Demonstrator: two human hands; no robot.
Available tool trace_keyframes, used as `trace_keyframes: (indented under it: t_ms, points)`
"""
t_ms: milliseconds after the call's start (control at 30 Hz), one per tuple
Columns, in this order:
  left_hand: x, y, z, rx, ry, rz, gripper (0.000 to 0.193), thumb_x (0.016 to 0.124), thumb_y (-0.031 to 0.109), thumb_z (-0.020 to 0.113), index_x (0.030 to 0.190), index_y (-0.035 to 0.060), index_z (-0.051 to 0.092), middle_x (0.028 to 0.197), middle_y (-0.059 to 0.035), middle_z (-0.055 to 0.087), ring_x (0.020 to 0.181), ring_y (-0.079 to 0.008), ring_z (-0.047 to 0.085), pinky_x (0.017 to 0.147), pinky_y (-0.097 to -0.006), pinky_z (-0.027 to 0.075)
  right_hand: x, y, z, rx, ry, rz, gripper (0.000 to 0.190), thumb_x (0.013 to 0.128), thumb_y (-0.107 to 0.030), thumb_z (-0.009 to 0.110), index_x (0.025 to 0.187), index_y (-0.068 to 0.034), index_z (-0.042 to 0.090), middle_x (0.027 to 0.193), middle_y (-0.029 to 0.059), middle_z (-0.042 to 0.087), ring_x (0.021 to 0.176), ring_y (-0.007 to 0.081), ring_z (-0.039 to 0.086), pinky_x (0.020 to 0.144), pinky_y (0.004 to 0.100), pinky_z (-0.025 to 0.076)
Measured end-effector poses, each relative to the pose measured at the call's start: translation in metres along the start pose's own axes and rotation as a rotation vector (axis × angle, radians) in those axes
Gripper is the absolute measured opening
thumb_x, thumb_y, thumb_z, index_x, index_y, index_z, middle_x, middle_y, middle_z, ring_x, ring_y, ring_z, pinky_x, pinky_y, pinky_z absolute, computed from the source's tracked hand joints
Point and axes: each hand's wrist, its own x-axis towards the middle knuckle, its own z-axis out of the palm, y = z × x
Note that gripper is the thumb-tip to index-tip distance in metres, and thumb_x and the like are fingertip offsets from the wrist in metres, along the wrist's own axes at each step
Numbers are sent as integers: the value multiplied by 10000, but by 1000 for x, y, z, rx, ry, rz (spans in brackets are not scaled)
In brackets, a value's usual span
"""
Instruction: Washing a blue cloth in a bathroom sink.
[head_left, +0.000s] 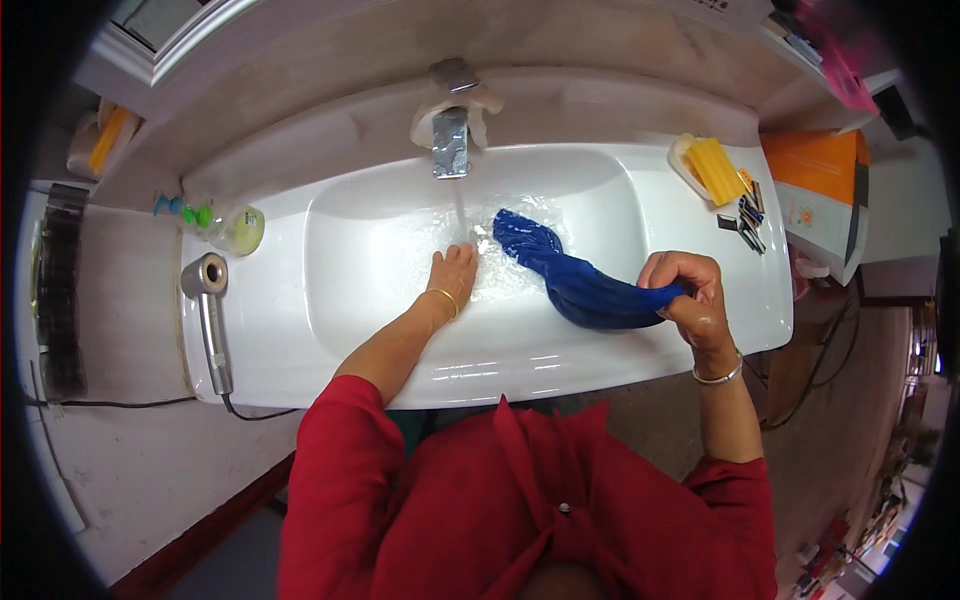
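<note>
Water runs from a chrome faucet (450, 146) into a white ceramic sink basin (360, 247) and splashes on its floor. My left hand (454, 271) reaches into the basin just below the stream, palm down, fingers slightly spread and holding nothing. Above the basin's right side, my right hand (690, 296) pinches one end of a wet blue cloth (592, 289) between thumb and fingers. From there the cloth hangs down to the left, and its far end lies in the splashing water. The drain cannot be made out.
A silver hair dryer (210, 322) with a cord lies on the left rim, near pump bottles (240, 229). At right are a yellow bar of soap (716, 171) on a dish, small dark hair clips (750, 221) and an orange-and-white box (817, 195) beside the sink.
</note>
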Motion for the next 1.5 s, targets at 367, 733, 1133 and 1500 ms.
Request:
trace_keyframes:
  t_ms: [367,733,1133,1500]
  points:
    - [26,-27,20,-530,377,-115,116,682,93,667,778,32,642,923,-135,537,887,-310,502,764,-385,459,-12,13,0,62,91,18,88,558,2,473,640,3,504,684,74,545,610,98,445,570,206,353]
    - [47,-42,29,-634,335,-327,123,757,151,585,808,40,602,859,-140,545,821,-327,547,716,-416,459,-13,24,-7,111,191,19,87,551,-20,475,637,-24,483,673,72,541,605,97,441,565,206,349]
    - [57,-29,25,-681,379,-595,81,737,88,561,792,38,592,820,-129,554,798,-313,562,671,-421,468,-11,33,-12,169,219,50,95,561,-3,467,652,-25,485,679,61,536,602,86,431,564,198,341]
    - [34,12,5,-966,351,-90,173,752,159,635,875,37,644,846,-143,614,829,-306,578,744,-377,469,-10,37,-12,81,119,60,110,589,-24,508,695,-4,524,720,65,562,655,95,483,630,207,391]
